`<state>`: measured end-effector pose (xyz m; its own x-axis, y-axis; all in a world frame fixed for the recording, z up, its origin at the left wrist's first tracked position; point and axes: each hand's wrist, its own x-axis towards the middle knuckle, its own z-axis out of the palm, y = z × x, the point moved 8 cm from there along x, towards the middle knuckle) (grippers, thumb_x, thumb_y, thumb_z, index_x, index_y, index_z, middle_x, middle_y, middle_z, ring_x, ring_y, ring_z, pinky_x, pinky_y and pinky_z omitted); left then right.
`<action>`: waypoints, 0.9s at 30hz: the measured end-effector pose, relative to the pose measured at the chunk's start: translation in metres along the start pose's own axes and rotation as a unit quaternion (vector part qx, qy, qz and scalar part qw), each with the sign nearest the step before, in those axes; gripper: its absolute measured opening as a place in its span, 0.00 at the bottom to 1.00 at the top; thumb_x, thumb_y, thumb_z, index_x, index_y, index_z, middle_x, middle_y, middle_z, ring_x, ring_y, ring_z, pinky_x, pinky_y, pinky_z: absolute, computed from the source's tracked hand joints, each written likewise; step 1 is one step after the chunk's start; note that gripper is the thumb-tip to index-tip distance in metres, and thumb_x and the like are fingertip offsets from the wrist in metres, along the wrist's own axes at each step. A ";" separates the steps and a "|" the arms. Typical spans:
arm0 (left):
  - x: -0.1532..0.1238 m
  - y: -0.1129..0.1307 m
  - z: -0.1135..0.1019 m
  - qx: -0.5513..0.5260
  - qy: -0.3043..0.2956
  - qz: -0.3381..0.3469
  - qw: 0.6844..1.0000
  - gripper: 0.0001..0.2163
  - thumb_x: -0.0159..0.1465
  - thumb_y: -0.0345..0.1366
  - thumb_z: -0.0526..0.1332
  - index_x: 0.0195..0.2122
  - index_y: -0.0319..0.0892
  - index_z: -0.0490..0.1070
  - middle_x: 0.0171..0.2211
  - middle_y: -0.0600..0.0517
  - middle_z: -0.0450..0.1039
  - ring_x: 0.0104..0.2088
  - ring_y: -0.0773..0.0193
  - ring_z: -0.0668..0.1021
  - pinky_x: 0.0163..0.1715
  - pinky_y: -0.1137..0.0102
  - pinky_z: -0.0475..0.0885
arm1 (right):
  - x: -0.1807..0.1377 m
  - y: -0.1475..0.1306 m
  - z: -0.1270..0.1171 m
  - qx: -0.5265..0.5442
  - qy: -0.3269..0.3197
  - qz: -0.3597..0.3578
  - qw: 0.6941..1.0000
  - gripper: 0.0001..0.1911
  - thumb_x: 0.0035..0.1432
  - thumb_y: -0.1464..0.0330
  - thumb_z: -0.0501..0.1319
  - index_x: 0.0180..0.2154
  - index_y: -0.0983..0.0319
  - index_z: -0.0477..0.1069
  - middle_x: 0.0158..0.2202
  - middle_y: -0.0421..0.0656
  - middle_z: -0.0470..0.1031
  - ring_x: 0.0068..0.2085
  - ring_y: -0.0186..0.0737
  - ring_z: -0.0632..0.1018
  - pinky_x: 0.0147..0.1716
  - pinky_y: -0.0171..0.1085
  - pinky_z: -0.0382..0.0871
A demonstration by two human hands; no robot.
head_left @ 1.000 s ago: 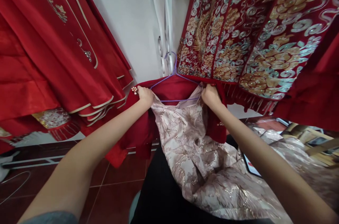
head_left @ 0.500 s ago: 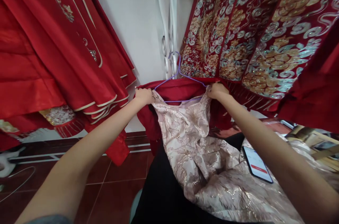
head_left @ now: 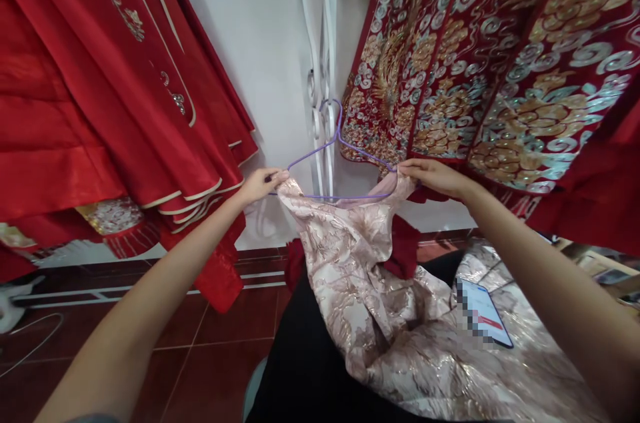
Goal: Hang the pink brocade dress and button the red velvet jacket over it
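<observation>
A purple wire hanger (head_left: 340,138) is in front of me, its hook up by a white metal stand. On it hangs a pale pink brocade dress (head_left: 345,243) with a metallic sheen, its skirt spread over my lap. My left hand (head_left: 261,184) pinches the dress's left shoulder at the hanger's end. The other shoulder is gripped by my right hand (head_left: 434,175), thumb and fingers closed on the fabric. Behind the bodice, a dark red garment (head_left: 403,247) shows low down on both sides, mostly hidden.
Red garments with pale piping (head_left: 145,110) hang at the left. An embroidered red skirt (head_left: 460,76) hangs at the right. The white metal stand (head_left: 327,30) rises by the wall. A phone (head_left: 487,316) lies on the dress skirt. A white cable (head_left: 50,343) lies on the tiled floor.
The dark red garment that lay spread behind the hanger has dropped down behind the dress. My hands have moved slightly apart, the dress's shoulders stretched between them.
</observation>
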<state>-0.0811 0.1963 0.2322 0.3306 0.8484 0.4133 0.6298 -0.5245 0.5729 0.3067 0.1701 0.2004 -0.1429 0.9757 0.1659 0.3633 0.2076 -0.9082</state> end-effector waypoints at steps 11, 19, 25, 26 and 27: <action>-0.067 -0.032 -0.004 0.149 0.269 -0.121 0.944 0.22 0.65 0.49 0.48 0.40 0.41 0.77 0.31 0.45 0.78 0.32 0.57 0.76 0.34 0.69 0.63 | -0.035 0.071 -0.027 0.038 0.353 -0.024 0.935 0.20 0.47 0.54 0.63 0.36 0.61 0.71 0.38 0.48 0.77 0.40 0.44 0.76 0.38 0.39 0.69; -0.096 -0.071 0.073 -0.372 0.236 -0.191 0.877 0.11 0.58 0.43 0.61 0.36 0.41 0.75 0.36 0.50 0.76 0.38 0.62 0.75 0.39 0.72 0.66 | -0.078 0.111 0.051 0.185 0.306 0.067 0.931 0.19 0.41 0.56 0.67 0.34 0.61 0.72 0.25 0.41 0.74 0.25 0.39 0.72 0.26 0.38 0.67; -0.037 -0.015 0.107 -0.647 0.093 -0.205 0.728 0.09 0.60 0.40 0.61 0.31 0.39 0.72 0.28 0.52 0.74 0.28 0.68 0.75 0.33 0.73 0.69 | -0.078 0.076 0.066 0.206 0.322 -0.005 0.924 0.19 0.47 0.55 0.66 0.38 0.57 0.71 0.30 0.43 0.77 0.35 0.43 0.77 0.36 0.40 0.70; -0.031 -0.013 0.107 -0.653 0.095 -0.207 0.722 0.09 0.61 0.40 0.60 0.30 0.39 0.72 0.28 0.52 0.74 0.28 0.68 0.75 0.32 0.73 0.69 | -0.077 0.074 0.065 0.204 0.326 -0.013 0.923 0.18 0.47 0.55 0.66 0.38 0.57 0.71 0.31 0.44 0.77 0.36 0.44 0.77 0.38 0.41 0.70; -0.027 -0.014 0.107 -0.652 0.099 -0.210 0.722 0.09 0.61 0.40 0.60 0.30 0.39 0.71 0.27 0.51 0.74 0.28 0.67 0.75 0.32 0.72 0.69 | -0.077 0.073 0.063 0.201 0.328 -0.018 0.923 0.18 0.47 0.55 0.66 0.38 0.57 0.71 0.32 0.44 0.77 0.36 0.44 0.77 0.38 0.41 0.70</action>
<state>-0.0236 0.1883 0.1371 0.1152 0.9930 0.0277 -0.5943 0.0465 0.8029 0.2859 0.1058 0.0973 0.4875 0.8288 0.2747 -0.0217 0.3260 -0.9451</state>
